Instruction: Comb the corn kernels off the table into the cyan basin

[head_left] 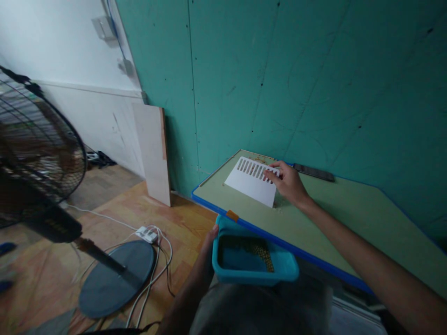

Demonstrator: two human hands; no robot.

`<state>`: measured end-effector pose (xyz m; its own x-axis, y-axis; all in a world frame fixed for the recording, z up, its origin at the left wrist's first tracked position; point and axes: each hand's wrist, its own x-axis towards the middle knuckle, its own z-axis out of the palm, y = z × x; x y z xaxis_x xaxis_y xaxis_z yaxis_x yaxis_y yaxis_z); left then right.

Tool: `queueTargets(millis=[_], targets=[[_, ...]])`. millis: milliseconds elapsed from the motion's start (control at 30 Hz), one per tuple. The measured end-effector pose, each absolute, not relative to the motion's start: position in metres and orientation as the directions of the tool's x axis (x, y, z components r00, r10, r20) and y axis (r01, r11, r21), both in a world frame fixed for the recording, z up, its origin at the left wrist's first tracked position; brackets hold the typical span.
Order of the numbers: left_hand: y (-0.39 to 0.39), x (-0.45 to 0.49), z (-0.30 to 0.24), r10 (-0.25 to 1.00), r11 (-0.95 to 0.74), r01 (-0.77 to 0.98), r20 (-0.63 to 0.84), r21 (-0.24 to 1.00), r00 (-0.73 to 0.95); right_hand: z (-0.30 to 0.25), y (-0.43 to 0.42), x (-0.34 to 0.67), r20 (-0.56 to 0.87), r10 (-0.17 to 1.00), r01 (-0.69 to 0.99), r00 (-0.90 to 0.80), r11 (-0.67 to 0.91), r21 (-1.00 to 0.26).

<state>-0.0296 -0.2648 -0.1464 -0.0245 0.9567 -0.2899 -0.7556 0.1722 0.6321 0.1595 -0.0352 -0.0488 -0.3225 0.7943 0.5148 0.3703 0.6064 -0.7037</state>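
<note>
A white slotted plastic card point(249, 186) is pinched by its top right corner in my right hand point(288, 181). It stands tilted with its lower edge on the pale green tabletop point(331, 214). Small tan grains point(261, 159) lie behind it near the table's far edge, and a few crumbs show by its lower right corner. My left hand point(209, 246) grips the left side of a turquoise plastic tub point(251, 277), its thumb on the rim. The tub sits just below the table's blue front edge, with round yellowish grains point(263, 253) inside.
A dark flat bar point(314, 172) lies along the table's back edge by the green wall point(279, 83). Brown tape point(232, 215) sticks to the front edge. On the left stand a fan point(118, 270), a power strip point(146, 234) with loose cables, and a leaning board point(152, 153).
</note>
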Motion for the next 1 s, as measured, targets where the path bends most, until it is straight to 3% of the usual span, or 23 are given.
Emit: queueTargets(millis=[133, 867, 1000], targets=[[-0.259, -0.034, -0.147, 0.941, 0.172, -0.754, -0.332, 0.634, -0.065, -0.049, -0.031, 0.16, 0.542, 0.789, 0.399, -0.29, 0.615, -0.68], [-0.261, -0.028, -0.148, 0.961, 0.117, -0.708, -0.261, 0.696, -0.097, -0.047, -0.026, 0.175, 0.683, 0.692, 0.592, -0.233, 0.658, -0.465], [-0.26, -0.028, -0.15, 0.96, 0.147, -0.734, -0.273, 0.663, -0.054, -0.041, -0.032, 0.174, 0.683, 0.691, 0.556, -0.237, 0.673, -0.488]])
